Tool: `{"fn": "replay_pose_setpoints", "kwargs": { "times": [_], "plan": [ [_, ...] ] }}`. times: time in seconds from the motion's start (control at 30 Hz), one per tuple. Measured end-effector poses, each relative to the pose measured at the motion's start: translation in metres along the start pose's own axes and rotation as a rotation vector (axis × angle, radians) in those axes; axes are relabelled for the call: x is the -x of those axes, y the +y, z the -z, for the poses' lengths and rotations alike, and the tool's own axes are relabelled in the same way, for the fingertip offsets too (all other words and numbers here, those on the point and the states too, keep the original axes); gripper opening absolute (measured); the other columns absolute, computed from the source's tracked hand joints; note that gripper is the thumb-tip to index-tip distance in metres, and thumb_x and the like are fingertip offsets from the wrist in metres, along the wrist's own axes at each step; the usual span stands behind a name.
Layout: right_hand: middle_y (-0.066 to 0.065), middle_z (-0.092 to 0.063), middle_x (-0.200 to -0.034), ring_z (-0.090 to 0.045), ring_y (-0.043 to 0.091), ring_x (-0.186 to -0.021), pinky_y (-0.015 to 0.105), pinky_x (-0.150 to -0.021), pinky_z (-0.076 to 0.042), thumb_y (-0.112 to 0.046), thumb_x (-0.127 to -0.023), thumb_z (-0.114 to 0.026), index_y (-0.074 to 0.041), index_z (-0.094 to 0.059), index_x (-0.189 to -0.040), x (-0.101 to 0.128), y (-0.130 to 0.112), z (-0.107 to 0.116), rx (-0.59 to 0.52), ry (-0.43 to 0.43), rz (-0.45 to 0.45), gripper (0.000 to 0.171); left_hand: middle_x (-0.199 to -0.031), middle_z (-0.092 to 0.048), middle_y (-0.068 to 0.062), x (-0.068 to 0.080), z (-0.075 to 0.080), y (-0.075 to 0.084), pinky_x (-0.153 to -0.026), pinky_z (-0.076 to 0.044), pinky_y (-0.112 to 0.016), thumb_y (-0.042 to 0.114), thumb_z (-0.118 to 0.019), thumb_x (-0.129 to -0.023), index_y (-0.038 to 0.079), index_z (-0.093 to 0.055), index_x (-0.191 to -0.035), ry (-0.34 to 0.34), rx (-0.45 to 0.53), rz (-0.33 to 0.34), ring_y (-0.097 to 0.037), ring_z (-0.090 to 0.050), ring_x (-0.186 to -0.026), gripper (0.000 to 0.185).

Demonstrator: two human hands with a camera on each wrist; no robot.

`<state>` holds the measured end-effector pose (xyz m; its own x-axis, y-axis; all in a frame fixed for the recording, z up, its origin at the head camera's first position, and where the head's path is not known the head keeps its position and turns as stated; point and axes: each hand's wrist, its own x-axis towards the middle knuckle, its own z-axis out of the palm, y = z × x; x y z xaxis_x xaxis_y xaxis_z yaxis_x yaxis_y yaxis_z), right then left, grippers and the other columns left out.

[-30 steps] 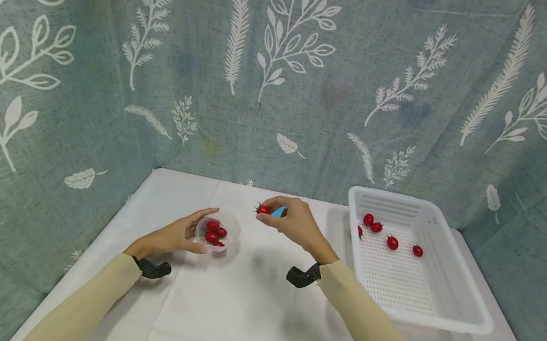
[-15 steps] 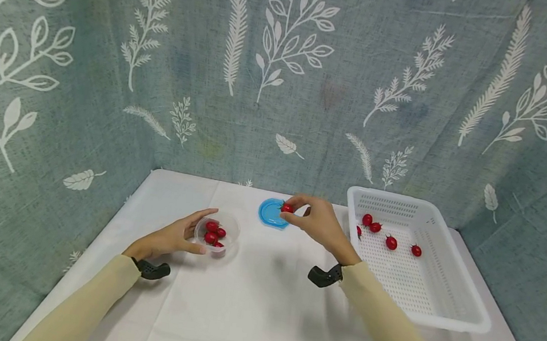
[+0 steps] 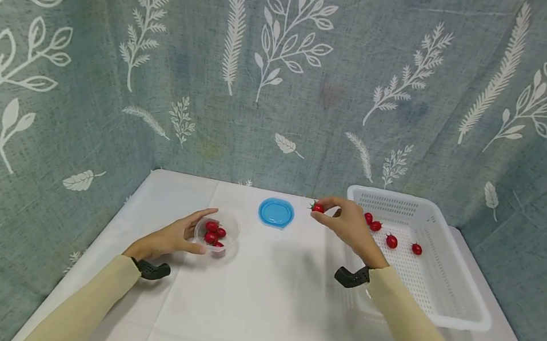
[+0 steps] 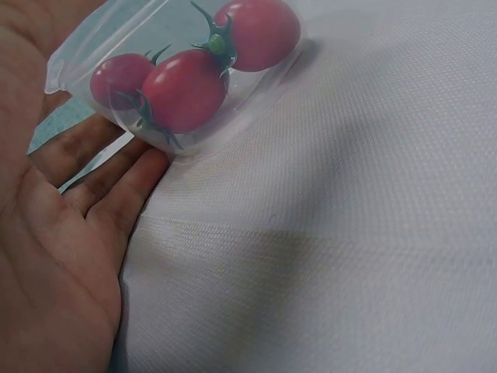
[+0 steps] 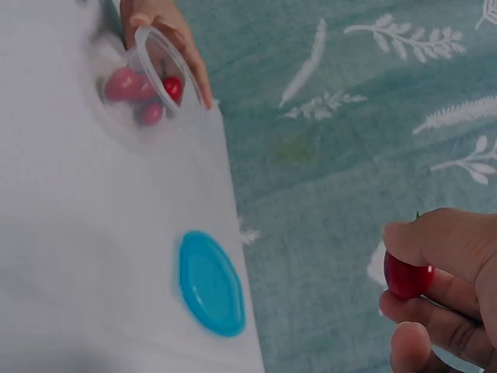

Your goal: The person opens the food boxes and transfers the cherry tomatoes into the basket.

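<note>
tomato [image 3: 318,207] first: i see it pinched between the thumb and fingertips of my right hand [image 3: 349,227], raised above the white tablecloth [image 3: 255,306] just beside the near left corner of the white basket [image 3: 442,308]. the right wrist view shows the same tomato [image 5: 408,278] tucked under the curled fingers [image 5: 443,245], so that hand is grasping it firmly. four more tomatoes [image 3: 391,241] lie loose in the far end of the basket, spread apart on its perforated floor. my left hand [image 3: 171,238] rests on the cloth with fingers relaxed and fairly straight, cupped around the near side of a small clear plastic cup [image 3: 218,232]; fingers touch its wall but do not clamp it, so i read that hand as released. the left wrist view shows the cup [image 4: 116,35] tilted against the fingertips [image 4: 140,175], with three red tomatoes [image 4: 182,89] visible through the wall, green stems on. a round blue lid [image 3: 276,212] lies flat on the cloth between the cup and the basket, touching neither, and well apart from both hands. teal fabric with white leaf prints [image 3: 287,68] hangs behind the table.
</note>
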<state>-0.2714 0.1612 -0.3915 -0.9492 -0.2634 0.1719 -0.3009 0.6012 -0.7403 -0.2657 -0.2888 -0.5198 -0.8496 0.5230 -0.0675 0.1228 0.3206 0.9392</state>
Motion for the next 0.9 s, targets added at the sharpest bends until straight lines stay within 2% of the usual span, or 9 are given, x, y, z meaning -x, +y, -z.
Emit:
{"fn": "replay_pose_setpoints", "kwargs": {
  "times": [0.2,0.43,0.53,0.67,0.77,0.9],
  "plan": [
    [0.001,-0.07,-0.108,-0.058,0.027,-0.078,0.037,-0.06,-0.05,-0.033,-0.093,-0.079,-0.021,-0.076,-0.112,0.009,0.012,0.018,0.009,0.011,-0.047,0.023,-0.171,-0.006,0.004,0.0,0.0,0.001,-0.124,-0.014,-0.058,0.023,-0.084,-0.089,0.034,-0.018,-0.166,-0.005,0.003,0.0,-0.032,0.001,-0.158,0.102],
    [0.005,-0.07,-0.107,-0.056,0.027,-0.079,0.037,-0.063,-0.051,-0.035,-0.094,-0.078,-0.017,-0.074,-0.118,0.016,0.032,0.036,0.02,0.028,-0.093,0.03,-0.171,-0.006,0.005,0.002,0.0,0.002,-0.124,-0.014,-0.058,0.021,-0.084,-0.089,0.037,-0.019,-0.165,-0.004,-0.004,0.001,-0.032,0.001,-0.158,0.101],
    [0.008,-0.069,-0.107,-0.059,0.031,-0.081,0.038,-0.065,-0.053,-0.038,-0.094,-0.078,-0.016,-0.073,-0.121,0.019,0.041,0.044,0.033,0.036,-0.124,0.036,-0.171,-0.006,0.005,0.002,0.0,0.002,-0.124,-0.014,-0.059,0.02,-0.083,-0.09,0.039,-0.02,-0.164,-0.002,-0.012,-0.004,-0.032,0.001,-0.158,0.1],
    [0.011,-0.069,-0.113,-0.064,0.036,-0.094,0.044,-0.073,-0.057,-0.043,-0.094,-0.077,-0.014,-0.07,-0.128,0.023,0.054,0.055,0.028,0.043,-0.17,0.046,-0.171,-0.007,0.007,0.001,0.0,0.003,-0.124,-0.014,-0.057,0.023,-0.084,-0.089,0.043,-0.021,-0.163,0.005,-0.015,0.009,-0.031,0.0,-0.158,0.099],
    [0.011,-0.068,-0.116,-0.063,0.037,-0.098,0.049,-0.076,-0.058,-0.041,-0.094,-0.076,-0.013,-0.068,-0.13,0.025,0.065,0.06,0.028,0.042,-0.201,0.046,-0.171,-0.006,0.006,0.0,0.0,0.003,-0.124,-0.014,-0.057,0.023,-0.084,-0.089,0.043,-0.021,-0.163,0.004,-0.009,0.004,-0.031,0.001,-0.158,0.099],
    [0.014,-0.066,-0.116,-0.062,0.036,-0.093,0.046,-0.073,-0.058,-0.037,-0.095,-0.077,-0.011,-0.069,-0.128,0.027,0.082,0.064,0.037,0.047,-0.238,0.043,-0.172,-0.006,0.003,0.001,0.0,0.002,-0.124,-0.014,-0.058,0.022,-0.084,-0.089,0.042,-0.021,-0.163,0.0,-0.002,-0.006,-0.033,0.001,-0.158,0.099]
  ]
}}
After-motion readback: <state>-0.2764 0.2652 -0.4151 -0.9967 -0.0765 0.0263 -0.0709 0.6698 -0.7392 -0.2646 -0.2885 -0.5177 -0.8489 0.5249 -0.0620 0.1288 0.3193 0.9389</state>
